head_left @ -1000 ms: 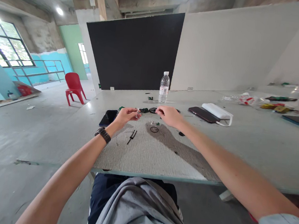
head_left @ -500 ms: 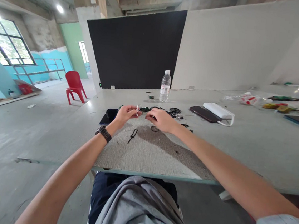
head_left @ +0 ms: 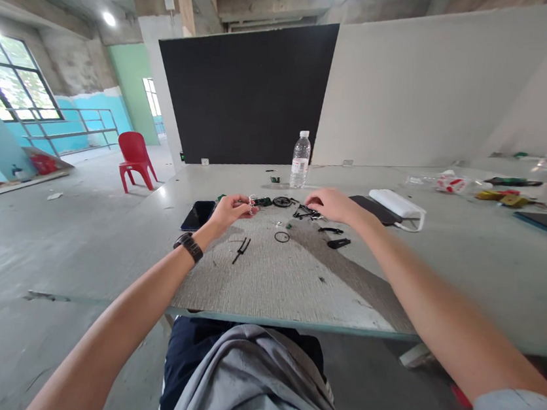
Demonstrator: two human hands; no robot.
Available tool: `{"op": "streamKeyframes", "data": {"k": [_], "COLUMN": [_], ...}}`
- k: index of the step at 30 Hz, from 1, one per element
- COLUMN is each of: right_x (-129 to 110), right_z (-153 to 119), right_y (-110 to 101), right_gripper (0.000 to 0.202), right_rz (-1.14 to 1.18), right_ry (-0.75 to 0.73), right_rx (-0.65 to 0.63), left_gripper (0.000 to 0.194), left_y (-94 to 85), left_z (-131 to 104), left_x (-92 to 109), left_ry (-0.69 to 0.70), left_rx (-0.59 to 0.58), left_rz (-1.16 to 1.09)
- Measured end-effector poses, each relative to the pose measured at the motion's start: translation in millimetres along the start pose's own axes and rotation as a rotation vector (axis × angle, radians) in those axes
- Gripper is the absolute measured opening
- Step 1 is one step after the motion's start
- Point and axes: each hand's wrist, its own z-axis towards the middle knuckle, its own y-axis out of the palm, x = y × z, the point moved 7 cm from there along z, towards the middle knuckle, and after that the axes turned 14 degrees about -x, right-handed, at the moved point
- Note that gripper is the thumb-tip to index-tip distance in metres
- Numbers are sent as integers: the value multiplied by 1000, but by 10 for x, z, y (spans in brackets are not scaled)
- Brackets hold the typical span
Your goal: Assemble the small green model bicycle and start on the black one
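Note:
My left hand [head_left: 234, 210] is closed on a small silvery part [head_left: 252, 204], pinched at the fingertips above the table. My right hand [head_left: 327, 203] is over the black parts [head_left: 307, 213], its fingers bent down; what they hold, if anything, is hidden. A black wheel [head_left: 282, 202] lies between the hands. Nearer to me are a thin black ring [head_left: 282, 237] and a black fork-shaped part [head_left: 241, 251]. A curved black piece [head_left: 330, 230] and a flat black piece [head_left: 339, 243] lie below my right hand.
A dark phone [head_left: 198, 215] lies beside my left hand. A water bottle [head_left: 301, 161] stands behind the parts. Right of my right hand are a dark case [head_left: 376, 210] and a white power bank [head_left: 395, 204]. Tools [head_left: 510, 182] and a plastic bag [head_left: 451, 182] lie farther right.
My right hand has moved right, away from my left hand, to over the black parts, uncovering small pieces on the table. My left hand has stayed in place with the silvery part.

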Motion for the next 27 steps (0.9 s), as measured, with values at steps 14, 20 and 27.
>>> {"op": "streamKeyframes", "data": {"k": [14, 20, 27], "right_x": [-956, -932, -932], "right_z": [-324, -293, -288], "right_y": [544, 575, 589], "right_gripper": [30, 37, 31], "right_rz": [183, 211, 214], "right_ry": [-248, -271, -276], "right_rx": [-790, -809, -799], "left_gripper": [8, 8, 11], "left_y": [75, 93, 82], "left_z": [-46, -46, -28], "left_x": [50, 50, 21], "left_ry": [-7, -6, 0], "left_rx": [-50, -64, -68], "left_rz": [79, 79, 85]}}
